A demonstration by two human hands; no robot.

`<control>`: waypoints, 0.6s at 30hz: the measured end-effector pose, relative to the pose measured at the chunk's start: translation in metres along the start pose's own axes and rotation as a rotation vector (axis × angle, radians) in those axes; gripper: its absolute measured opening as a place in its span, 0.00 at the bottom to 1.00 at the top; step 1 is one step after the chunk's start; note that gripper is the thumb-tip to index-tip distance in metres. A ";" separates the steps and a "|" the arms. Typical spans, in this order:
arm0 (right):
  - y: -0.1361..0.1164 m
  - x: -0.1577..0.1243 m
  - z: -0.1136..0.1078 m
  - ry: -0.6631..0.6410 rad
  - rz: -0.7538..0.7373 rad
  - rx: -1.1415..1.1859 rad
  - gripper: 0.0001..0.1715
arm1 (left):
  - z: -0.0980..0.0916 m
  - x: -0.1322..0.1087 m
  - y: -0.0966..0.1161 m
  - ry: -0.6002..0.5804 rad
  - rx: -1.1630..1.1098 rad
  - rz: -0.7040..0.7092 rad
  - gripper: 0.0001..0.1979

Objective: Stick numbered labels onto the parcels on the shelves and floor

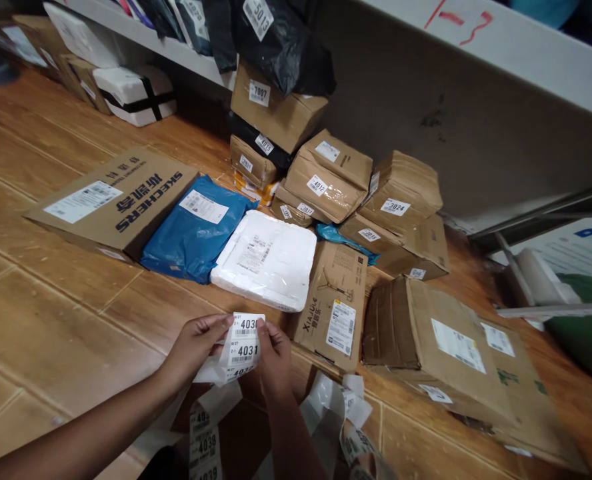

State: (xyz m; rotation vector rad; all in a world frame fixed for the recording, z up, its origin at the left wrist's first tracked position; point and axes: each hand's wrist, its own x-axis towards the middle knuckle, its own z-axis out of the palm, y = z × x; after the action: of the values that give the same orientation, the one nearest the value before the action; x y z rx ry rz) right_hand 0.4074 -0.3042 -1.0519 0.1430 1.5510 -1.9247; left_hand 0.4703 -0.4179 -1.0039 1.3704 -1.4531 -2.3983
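Note:
Both hands hold a strip of white number labels (243,347) low in the middle of the head view; "4030" and "4031" are readable. My left hand (196,347) pinches the strip's left edge. My right hand (275,360) pinches its right edge near the top label. More of the label strip (205,433) hangs down below my hands, with "4038" showing. Just beyond my hands lie a white flat parcel (269,260), a blue plastic mailer (196,227) and a brown carton marked XIAJUKE (333,307), all on the wooden floor (51,320).
A large Skechers carton (116,200) lies at the left. Several numbered cartons (326,180) are stacked against a grey shelf unit (426,100). A bigger carton (441,347) sits at the right. Black bags (276,40) hang from the shelf. White foam boxes (136,93) stand at the far left.

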 end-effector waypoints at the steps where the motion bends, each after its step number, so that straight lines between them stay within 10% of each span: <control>1: 0.000 0.000 0.000 -0.002 0.002 0.000 0.27 | 0.000 0.001 0.000 0.002 -0.003 -0.008 0.23; 11: 0.023 0.004 -0.009 -0.021 -0.024 -0.086 0.24 | -0.010 0.015 -0.022 -0.011 0.121 0.014 0.25; 18: 0.031 0.064 -0.065 0.578 -0.328 -0.518 0.36 | -0.049 0.079 -0.020 0.243 0.491 0.523 0.23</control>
State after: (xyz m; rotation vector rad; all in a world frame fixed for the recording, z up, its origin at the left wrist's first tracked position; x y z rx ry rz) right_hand 0.3542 -0.2744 -1.1262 0.2460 2.5462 -1.7222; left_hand 0.4631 -0.4752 -1.0798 1.0962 -2.0838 -1.5683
